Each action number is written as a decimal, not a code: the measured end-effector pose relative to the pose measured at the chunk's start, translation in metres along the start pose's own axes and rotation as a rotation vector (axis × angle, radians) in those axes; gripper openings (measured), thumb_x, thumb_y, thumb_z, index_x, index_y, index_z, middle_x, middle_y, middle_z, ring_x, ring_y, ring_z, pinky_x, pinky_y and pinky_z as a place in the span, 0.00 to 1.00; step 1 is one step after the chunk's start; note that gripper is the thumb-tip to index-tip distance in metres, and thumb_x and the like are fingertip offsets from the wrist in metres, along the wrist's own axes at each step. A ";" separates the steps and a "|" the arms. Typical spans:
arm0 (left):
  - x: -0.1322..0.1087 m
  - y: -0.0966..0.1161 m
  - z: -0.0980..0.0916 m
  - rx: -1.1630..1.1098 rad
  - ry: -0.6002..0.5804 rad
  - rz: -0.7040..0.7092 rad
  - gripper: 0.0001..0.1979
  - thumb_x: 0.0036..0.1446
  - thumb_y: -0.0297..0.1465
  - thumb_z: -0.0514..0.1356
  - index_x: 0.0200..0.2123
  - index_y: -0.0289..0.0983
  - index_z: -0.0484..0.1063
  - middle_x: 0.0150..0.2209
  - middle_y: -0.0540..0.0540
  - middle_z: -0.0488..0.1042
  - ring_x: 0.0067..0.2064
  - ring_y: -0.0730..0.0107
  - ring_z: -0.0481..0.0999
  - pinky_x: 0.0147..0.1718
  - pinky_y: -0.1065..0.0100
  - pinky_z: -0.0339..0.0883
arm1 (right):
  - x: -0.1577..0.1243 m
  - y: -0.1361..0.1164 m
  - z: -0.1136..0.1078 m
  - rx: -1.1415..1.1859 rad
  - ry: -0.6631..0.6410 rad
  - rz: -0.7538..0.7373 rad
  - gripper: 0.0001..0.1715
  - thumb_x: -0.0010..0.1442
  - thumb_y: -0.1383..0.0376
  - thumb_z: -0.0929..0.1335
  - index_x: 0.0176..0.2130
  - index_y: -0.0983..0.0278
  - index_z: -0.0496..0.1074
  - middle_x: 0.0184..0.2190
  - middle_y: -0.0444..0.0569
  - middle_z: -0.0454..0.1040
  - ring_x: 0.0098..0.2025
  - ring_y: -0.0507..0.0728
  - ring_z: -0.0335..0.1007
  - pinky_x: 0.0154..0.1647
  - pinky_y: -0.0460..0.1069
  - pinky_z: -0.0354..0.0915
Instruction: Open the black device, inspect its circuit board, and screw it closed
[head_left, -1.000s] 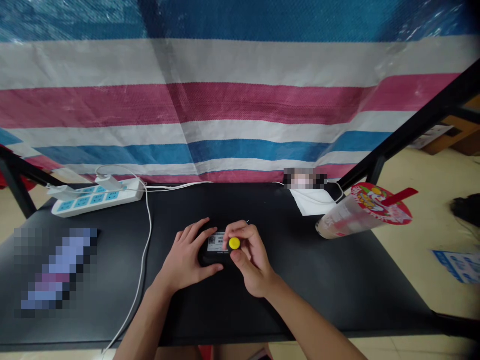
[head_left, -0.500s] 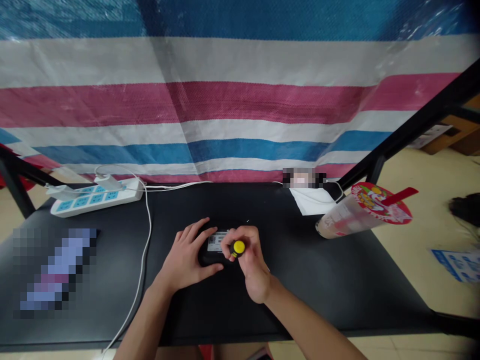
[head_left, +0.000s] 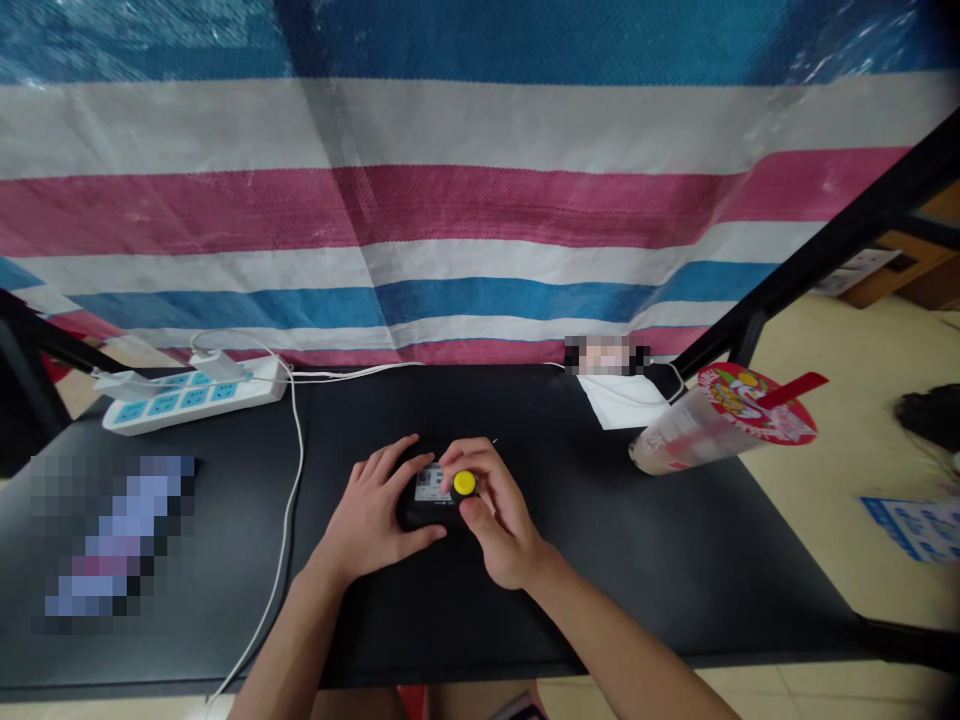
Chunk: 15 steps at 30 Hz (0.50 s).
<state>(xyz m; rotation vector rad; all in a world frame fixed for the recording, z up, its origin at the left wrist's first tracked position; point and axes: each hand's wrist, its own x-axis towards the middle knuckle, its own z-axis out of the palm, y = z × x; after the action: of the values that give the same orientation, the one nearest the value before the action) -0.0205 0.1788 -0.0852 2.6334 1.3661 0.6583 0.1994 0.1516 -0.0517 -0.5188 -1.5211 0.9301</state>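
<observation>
On the black table [head_left: 637, 580] lies a small black device [head_left: 426, 513] with a white printed label [head_left: 431, 483] on its upper face. My left hand [head_left: 371, 520] grips its left end, fingers spread, thumb along the near edge and index finger at the far edge. Over the device's right part, my right hand [head_left: 499, 515] has its fingers closed round a screwdriver [head_left: 465, 486] with a black handle and yellow cap. The screwdriver stands nearly upright, seen from above; its tip is hidden under the handle and hand.
A white power strip [head_left: 195, 395] with plugs and a white cable [head_left: 294, 480] lies left. Near the left edge is a blurred-out phone-like object [head_left: 112, 540]. A drink cup [head_left: 694, 430] with a red straw and white paper [head_left: 626, 402] stand right. Striped sheeting [head_left: 450, 210] hangs behind.
My right hand's fingers have shifted and turned about the screwdriver handle, and the yellow cap has moved slightly left and up. My left hand and the device keep their place.
</observation>
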 end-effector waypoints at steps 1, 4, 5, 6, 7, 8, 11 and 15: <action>0.000 0.000 0.000 0.001 0.000 0.001 0.43 0.57 0.58 0.67 0.69 0.47 0.63 0.74 0.37 0.60 0.68 0.38 0.66 0.58 0.44 0.65 | 0.001 -0.002 -0.001 -0.025 -0.011 0.000 0.17 0.75 0.52 0.64 0.55 0.57 0.72 0.52 0.54 0.68 0.56 0.62 0.68 0.58 0.59 0.67; 0.000 0.000 -0.001 0.001 -0.013 -0.001 0.43 0.57 0.58 0.67 0.70 0.47 0.63 0.74 0.37 0.60 0.68 0.38 0.66 0.58 0.43 0.65 | 0.002 -0.005 -0.004 -0.084 -0.017 -0.007 0.19 0.77 0.52 0.61 0.55 0.57 0.73 0.52 0.54 0.68 0.55 0.62 0.68 0.58 0.59 0.67; 0.000 0.000 -0.001 -0.001 -0.018 -0.005 0.43 0.57 0.57 0.67 0.70 0.47 0.63 0.74 0.37 0.59 0.68 0.38 0.66 0.58 0.43 0.65 | 0.003 -0.006 -0.005 -0.106 -0.014 -0.004 0.19 0.77 0.52 0.60 0.55 0.57 0.73 0.51 0.54 0.68 0.55 0.61 0.68 0.58 0.59 0.67; 0.000 0.000 -0.001 -0.003 -0.021 -0.008 0.43 0.57 0.57 0.67 0.70 0.48 0.63 0.74 0.37 0.59 0.68 0.38 0.66 0.58 0.43 0.65 | 0.003 -0.006 -0.006 -0.127 -0.012 0.001 0.19 0.77 0.53 0.60 0.55 0.56 0.73 0.51 0.54 0.69 0.55 0.61 0.68 0.58 0.59 0.67; 0.000 0.000 -0.001 -0.005 -0.023 -0.008 0.43 0.56 0.57 0.67 0.70 0.48 0.63 0.74 0.37 0.60 0.68 0.38 0.66 0.59 0.43 0.64 | 0.003 -0.006 -0.007 -0.143 -0.010 0.004 0.19 0.77 0.53 0.60 0.55 0.56 0.73 0.51 0.54 0.69 0.55 0.61 0.67 0.59 0.59 0.67; 0.001 0.000 -0.001 -0.007 -0.022 -0.009 0.43 0.56 0.57 0.67 0.70 0.47 0.63 0.74 0.37 0.60 0.68 0.38 0.66 0.59 0.43 0.64 | 0.003 -0.006 -0.008 -0.154 -0.008 0.007 0.19 0.77 0.53 0.59 0.55 0.56 0.74 0.51 0.54 0.69 0.56 0.61 0.67 0.59 0.59 0.67; 0.001 0.000 -0.001 -0.005 -0.018 -0.014 0.44 0.56 0.58 0.68 0.70 0.47 0.64 0.74 0.36 0.60 0.68 0.37 0.66 0.59 0.43 0.64 | 0.004 -0.006 -0.010 -0.157 0.013 0.014 0.21 0.78 0.53 0.59 0.57 0.55 0.75 0.52 0.54 0.70 0.56 0.61 0.68 0.59 0.59 0.67; 0.001 0.001 -0.001 -0.003 -0.025 -0.018 0.44 0.55 0.58 0.68 0.70 0.47 0.65 0.74 0.37 0.59 0.68 0.38 0.66 0.59 0.43 0.64 | 0.004 -0.005 -0.011 -0.119 0.072 0.020 0.22 0.78 0.52 0.59 0.58 0.54 0.75 0.51 0.54 0.71 0.55 0.62 0.68 0.58 0.59 0.67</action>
<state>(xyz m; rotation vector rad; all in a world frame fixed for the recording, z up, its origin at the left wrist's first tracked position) -0.0200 0.1792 -0.0833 2.6152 1.3795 0.6224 0.2100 0.1542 -0.0460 -0.6473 -1.5143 0.8307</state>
